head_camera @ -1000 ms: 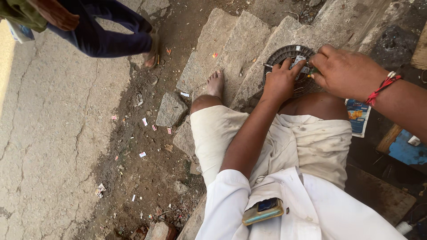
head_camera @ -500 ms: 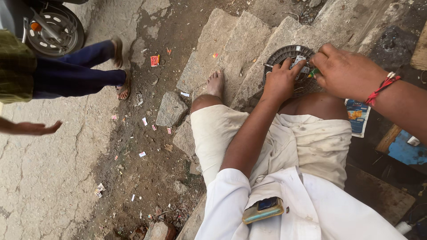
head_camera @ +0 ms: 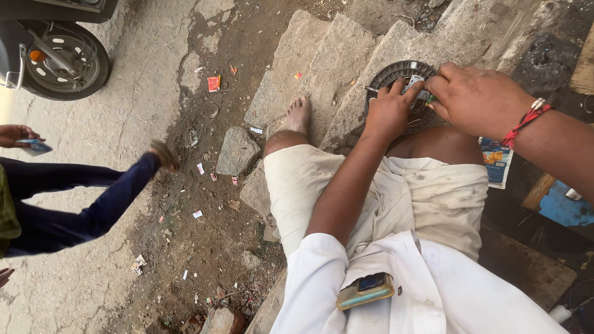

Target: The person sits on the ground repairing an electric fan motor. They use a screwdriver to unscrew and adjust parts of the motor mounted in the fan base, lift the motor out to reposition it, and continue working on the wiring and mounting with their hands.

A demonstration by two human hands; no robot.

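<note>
A round dark ribbed part rests on my lap against the stone slabs. My left hand presses on it from the near side, fingers curled over a small metal piece at its centre. My right hand, with a red thread band at the wrist, pinches the same small piece from the right. Both hands touch each other over the part's middle. My bare left foot rests on a slab.
A passer-by's leg in dark blue trousers crosses the road at left, with a hand holding a phone. A scooter wheel stands top left. Loose stones, litter, a phone in my shirt pocket.
My hands stay on the round part, barely shifting. The passer-by has walked on down the left side, and the scooter wheel has come further into view.
</note>
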